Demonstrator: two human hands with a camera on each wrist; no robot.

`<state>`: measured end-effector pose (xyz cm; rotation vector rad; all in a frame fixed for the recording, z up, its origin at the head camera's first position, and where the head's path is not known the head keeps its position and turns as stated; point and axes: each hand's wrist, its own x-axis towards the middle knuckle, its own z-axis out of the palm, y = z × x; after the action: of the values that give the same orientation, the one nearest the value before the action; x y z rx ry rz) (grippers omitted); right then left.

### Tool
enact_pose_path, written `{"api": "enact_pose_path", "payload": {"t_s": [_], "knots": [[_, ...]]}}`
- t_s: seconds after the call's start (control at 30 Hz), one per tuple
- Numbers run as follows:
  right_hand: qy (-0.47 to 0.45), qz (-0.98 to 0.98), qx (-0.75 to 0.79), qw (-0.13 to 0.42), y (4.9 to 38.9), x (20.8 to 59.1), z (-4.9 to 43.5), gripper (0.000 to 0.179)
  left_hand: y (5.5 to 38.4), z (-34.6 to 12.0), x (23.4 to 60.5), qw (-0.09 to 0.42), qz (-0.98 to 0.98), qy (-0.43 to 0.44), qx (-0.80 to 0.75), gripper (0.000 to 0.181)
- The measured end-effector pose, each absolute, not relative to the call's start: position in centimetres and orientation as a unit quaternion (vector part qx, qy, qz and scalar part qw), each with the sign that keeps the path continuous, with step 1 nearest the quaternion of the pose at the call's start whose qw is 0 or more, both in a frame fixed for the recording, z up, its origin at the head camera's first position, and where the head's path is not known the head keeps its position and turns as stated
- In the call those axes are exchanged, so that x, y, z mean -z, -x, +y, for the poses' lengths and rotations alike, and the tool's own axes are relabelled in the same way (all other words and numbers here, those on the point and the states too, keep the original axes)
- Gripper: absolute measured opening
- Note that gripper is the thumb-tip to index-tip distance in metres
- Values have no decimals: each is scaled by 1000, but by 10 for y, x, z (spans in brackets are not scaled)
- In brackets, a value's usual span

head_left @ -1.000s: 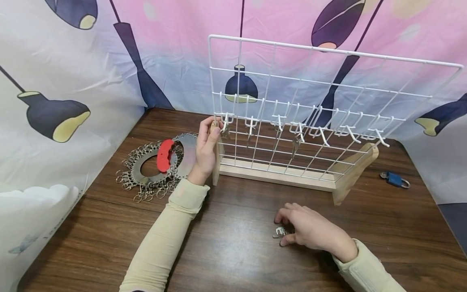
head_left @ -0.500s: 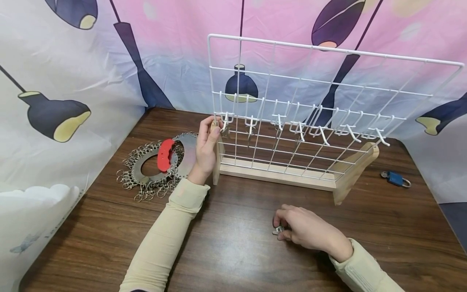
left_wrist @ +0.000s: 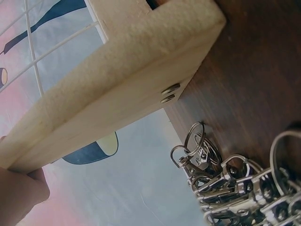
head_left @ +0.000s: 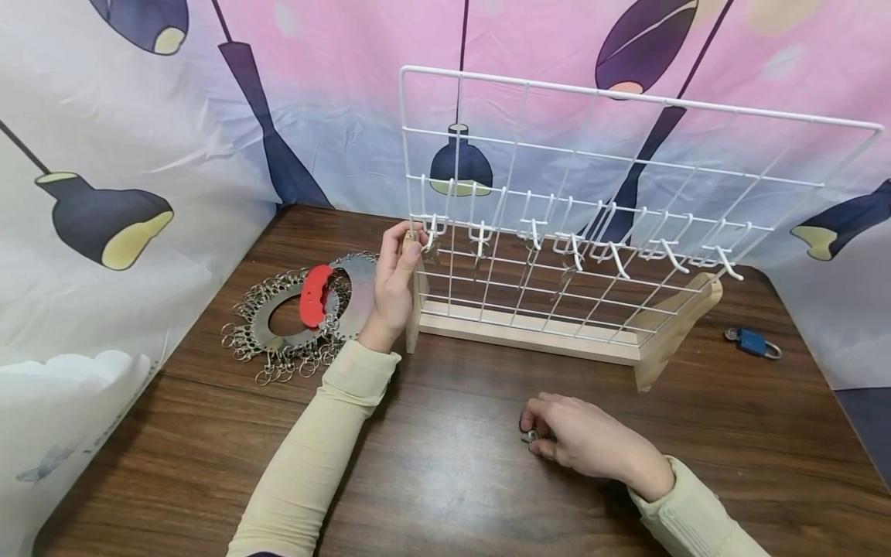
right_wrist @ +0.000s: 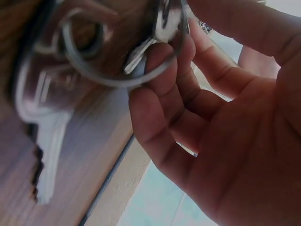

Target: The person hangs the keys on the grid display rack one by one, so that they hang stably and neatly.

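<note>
My left hand (head_left: 393, 290) grips the upper end of the wooden side post (left_wrist: 108, 103) of a white wire grid rack (head_left: 423, 152). Low over the table in front of the rack, my right hand (head_left: 588, 439) pinches a small bunch of keys (head_left: 530, 436), mostly hidden by the fingers. In the right wrist view a metal key ring (right_wrist: 113, 84) lies at the fingertips, with one key (right_wrist: 49, 155) hanging free and another near the curled fingers. White hooks (head_left: 614, 259) line the rack, and small keys (head_left: 477, 267) hang from several of the left ones.
On the left of the table lies a round metal holder (head_left: 261, 321) with a red handle (head_left: 315, 297) and many clips and rings (left_wrist: 225, 183) around it. A blue padlock (head_left: 753, 342) lies at the right. Printed fabric (head_left: 334, 100) stands behind.
My right fingers have drawn in around the keys, so less of them shows, and that hand has shifted slightly left. My left hand stays on the post.
</note>
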<state>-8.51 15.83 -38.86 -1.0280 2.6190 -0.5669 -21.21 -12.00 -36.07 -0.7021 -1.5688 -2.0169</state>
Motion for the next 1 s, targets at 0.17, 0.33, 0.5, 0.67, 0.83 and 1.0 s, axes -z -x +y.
{"api": "enact_pose_path", "payload": {"t_s": [0.17,0.33,0.5,0.67,0.83,1.0], "knots": [[355,903,205,133,86,389,158,18,212,-120,361,240,-574,257,739,26],[348,904,210,130,87,388,158,17,213,-120,362,239,-567,260,744,24],[338,906,220,126,88,386,160,16,212,-119,362,241,-564,262,745,25],[323,901,257,132,90,381,163,14,212,-119,361,241,-567,261,743,25],[318,900,278,104,92,376,165,15,212,-119,360,244,-573,260,738,31],[310,899,299,75,94,372,167,13,211,-119,361,243,-576,260,736,36]]}}
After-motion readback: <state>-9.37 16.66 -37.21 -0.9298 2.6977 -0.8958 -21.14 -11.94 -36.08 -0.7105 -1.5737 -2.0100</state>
